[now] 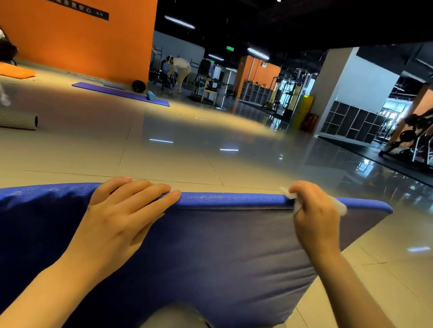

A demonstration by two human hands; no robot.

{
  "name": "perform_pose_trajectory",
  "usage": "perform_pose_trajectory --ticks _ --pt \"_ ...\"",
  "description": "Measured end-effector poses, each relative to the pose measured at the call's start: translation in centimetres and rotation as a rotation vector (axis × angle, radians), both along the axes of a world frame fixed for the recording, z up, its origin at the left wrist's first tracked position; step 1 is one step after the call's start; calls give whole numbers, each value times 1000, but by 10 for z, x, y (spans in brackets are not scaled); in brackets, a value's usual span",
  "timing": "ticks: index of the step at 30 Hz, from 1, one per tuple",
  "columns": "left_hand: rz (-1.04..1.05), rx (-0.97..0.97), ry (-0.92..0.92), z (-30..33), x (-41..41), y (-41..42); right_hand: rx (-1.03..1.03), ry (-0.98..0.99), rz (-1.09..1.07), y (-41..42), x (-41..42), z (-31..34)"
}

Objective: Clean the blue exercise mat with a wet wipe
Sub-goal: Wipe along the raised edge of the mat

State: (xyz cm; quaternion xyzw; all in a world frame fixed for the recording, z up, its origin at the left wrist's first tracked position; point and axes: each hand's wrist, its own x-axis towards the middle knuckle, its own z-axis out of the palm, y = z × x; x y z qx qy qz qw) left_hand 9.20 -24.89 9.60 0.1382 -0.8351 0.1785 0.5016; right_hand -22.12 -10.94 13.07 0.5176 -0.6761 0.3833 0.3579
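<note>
The thick blue exercise mat (214, 256) stands tilted up on edge in front of me, its upper edge running across the view. My left hand (126, 213) lies on that upper edge, fingers straight and draped over it. Further right, my right hand (313, 215) grips a white wet wipe (290, 195) and presses it against the top edge of the mat. Part of the wipe sticks out beyond my fingers on both sides.
Glossy tiled floor (185, 147) stretches ahead. A rolled grey mat (10, 119) lies at the left, a purple mat (121, 93) and an orange mat (7, 71) farther back by the orange wall. Gym machines (429, 139) stand at the right. My knee (181, 327) shows below.
</note>
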Motion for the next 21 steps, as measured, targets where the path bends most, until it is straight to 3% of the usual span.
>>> perform_pose_trajectory --ticks 3,6,11,18,21 --pt "-24 7 13 0 3 2 -39 4 231 -13 58 -9" --pt "-41 25 33 4 6 5 -38 64 310 -10 78 -15" --pt "-36 55 41 3 7 11 31 241 174 16 33 -23" --pt "-51 85 74 2 3 14 120 255 -191 59 -65 -8" --pt "-53 85 76 3 5 14 122 188 -244 69 -87 0"
